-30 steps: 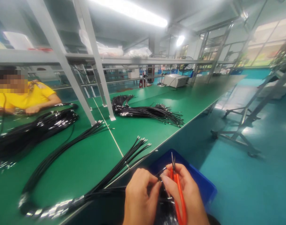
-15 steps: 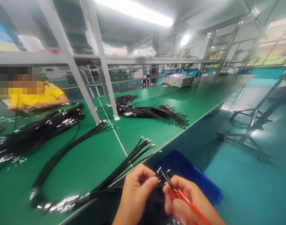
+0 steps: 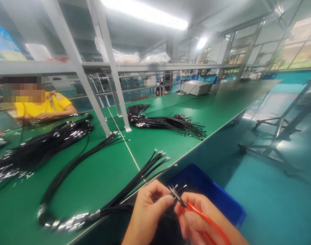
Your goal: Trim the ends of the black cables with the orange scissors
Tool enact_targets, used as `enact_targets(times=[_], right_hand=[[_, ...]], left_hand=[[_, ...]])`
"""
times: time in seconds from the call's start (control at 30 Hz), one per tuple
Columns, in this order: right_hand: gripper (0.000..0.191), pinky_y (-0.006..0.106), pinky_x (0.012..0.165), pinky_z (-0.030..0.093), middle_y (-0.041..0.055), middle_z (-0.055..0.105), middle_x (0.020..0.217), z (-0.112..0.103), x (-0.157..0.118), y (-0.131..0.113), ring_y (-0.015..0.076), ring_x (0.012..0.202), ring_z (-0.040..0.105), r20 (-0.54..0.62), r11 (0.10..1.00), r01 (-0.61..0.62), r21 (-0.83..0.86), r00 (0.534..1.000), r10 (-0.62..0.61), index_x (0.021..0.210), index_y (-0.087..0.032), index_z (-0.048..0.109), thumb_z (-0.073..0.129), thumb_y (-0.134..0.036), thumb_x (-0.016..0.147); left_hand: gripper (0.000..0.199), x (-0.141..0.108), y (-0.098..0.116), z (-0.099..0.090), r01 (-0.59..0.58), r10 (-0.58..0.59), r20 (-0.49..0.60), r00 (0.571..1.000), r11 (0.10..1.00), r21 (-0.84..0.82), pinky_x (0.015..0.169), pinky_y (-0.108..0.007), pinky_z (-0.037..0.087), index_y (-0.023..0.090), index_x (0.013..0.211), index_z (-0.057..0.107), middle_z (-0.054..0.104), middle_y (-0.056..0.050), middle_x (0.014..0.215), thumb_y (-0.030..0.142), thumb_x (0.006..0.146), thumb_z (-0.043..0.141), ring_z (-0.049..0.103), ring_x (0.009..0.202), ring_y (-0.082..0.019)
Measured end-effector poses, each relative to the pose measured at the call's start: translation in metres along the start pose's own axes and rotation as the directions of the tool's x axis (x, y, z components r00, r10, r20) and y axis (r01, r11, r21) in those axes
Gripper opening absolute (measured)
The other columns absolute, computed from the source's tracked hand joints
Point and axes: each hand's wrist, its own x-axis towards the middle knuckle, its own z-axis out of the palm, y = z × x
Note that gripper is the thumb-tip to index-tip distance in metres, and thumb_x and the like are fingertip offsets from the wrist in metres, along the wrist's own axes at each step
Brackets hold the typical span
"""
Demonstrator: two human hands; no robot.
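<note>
My left hand (image 3: 151,204) is closed in a pinch on the end of a black cable, just past the table's front edge. In my right hand (image 3: 201,214) are pliers (image 3: 200,215) with red handles and dark metal jaws. Those jaws sit right at my left fingertips, over the cable end; whether they touch it I cannot tell. Several black cables with silvery tips, a bundle (image 3: 76,217) bound with shiny wrap, curve across the green table (image 3: 101,180) toward my left hand. One loose cable tip shows just beyond the jaws.
Below my hands stands a blue bin (image 3: 214,190). Another cable bundle (image 3: 165,122) lies farther back, and a large pile (image 3: 43,143) is at left. Behind it sits a person in a yellow top (image 3: 55,105). Grey shelf posts (image 3: 114,75) rise from the table; a wheeled frame (image 3: 275,136) stands right.
The pliers have shifted slightly left, and their jaws now lie closer against my left fingertips. My left hand keeps its pinch. The whole view has moved slightly.
</note>
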Motion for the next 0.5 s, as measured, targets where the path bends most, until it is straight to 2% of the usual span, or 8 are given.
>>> enact_targets(times=[0.07,0.2,0.3,0.33,0.4,0.43,0.5], right_hand=[[0.051,0.015,0.032,0.021,-0.0014,0.063,0.054,-0.001,0.001,0.003,0.0016,0.03,0.034,0.012,0.999,0.006,-0.049,1.0,-0.006,0.081,-0.018,0.054,0.074,-0.058,0.056],[0.052,0.014,0.033,0.023,-0.0069,0.053,0.046,-0.003,-0.004,0.006,0.0023,0.032,0.035,-0.088,0.982,0.05,-0.185,0.994,-0.067,0.073,-0.02,0.05,0.076,-0.06,0.053],[0.053,0.016,0.036,0.024,-0.0047,0.055,0.052,-0.004,-0.009,0.003,0.005,0.04,0.039,-0.18,0.979,0.137,-0.151,0.97,-0.164,0.076,-0.019,0.054,0.077,-0.061,0.052],[0.054,0.017,0.037,0.024,-0.0036,0.056,0.054,-0.005,-0.01,0.001,0.0059,0.043,0.04,-0.215,0.976,0.183,-0.122,0.955,-0.206,0.078,-0.019,0.056,0.078,-0.06,0.051],[0.055,0.018,0.039,0.025,-0.0015,0.059,0.059,-0.005,-0.011,-0.003,0.0073,0.045,0.042,-0.292,0.967,0.245,-0.075,0.922,-0.256,0.08,-0.02,0.059,0.079,-0.06,0.05],[0.053,0.019,0.04,0.026,-0.0011,0.059,0.059,-0.006,-0.011,-0.005,0.0077,0.045,0.042,-0.326,0.962,0.266,-0.056,0.906,-0.269,0.079,-0.02,0.06,0.08,-0.06,0.049],[0.05,0.022,0.04,0.028,-0.0006,0.06,0.056,-0.007,-0.01,-0.007,0.0087,0.044,0.041,-0.374,0.958,0.285,-0.023,0.886,-0.272,0.076,-0.021,0.061,0.081,-0.058,0.049]], left_hand=[[0.01,0.0,-0.002,-0.002,-0.009,0.01,-0.019,1.0,1.0,0.019,0.056,-0.02,0.038,0.015,0.061,0.062,0.06,0.003,0.058,0.016,0.066,0.07,0.049,0.056,-0.01],[0.01,0.002,-0.006,-0.002,-0.008,0.009,-0.018,1.0,0.997,0.075,0.054,-0.02,0.038,0.016,0.062,0.061,0.057,0.004,0.056,0.019,0.067,0.069,0.048,0.055,-0.011],[0.008,0.004,-0.012,0.008,-0.016,0.013,0.013,1.0,0.957,0.289,0.056,-0.022,0.041,0.017,0.064,0.062,0.058,0.003,0.059,0.018,0.072,0.063,0.052,0.058,-0.013],[0.009,0.005,-0.016,0.012,-0.035,0.015,0.048,0.999,0.901,0.433,0.059,-0.023,0.043,0.018,0.066,0.063,0.061,0.002,0.063,0.018,0.075,0.06,0.055,0.062,-0.014],[0.011,0.008,-0.025,0.018,-0.082,-0.016,0.126,0.992,0.675,0.733,0.072,-0.027,0.045,0.02,0.078,0.069,0.068,-0.001,0.08,0.02,0.079,0.058,0.06,0.08,-0.018],[0.014,0.009,-0.03,0.019,-0.085,-0.042,0.127,0.991,0.535,0.841,0.079,-0.031,0.045,0.021,0.088,0.07,0.069,-0.004,0.092,0.023,0.081,0.057,0.06,0.09,-0.021],[0.022,0.01,-0.041,0.015,-0.034,-0.076,0.065,0.995,0.347,0.937,0.087,-0.043,0.043,0.017,0.098,0.069,0.067,-0.011,0.104,0.025,0.082,0.058,0.057,0.102,-0.03]])
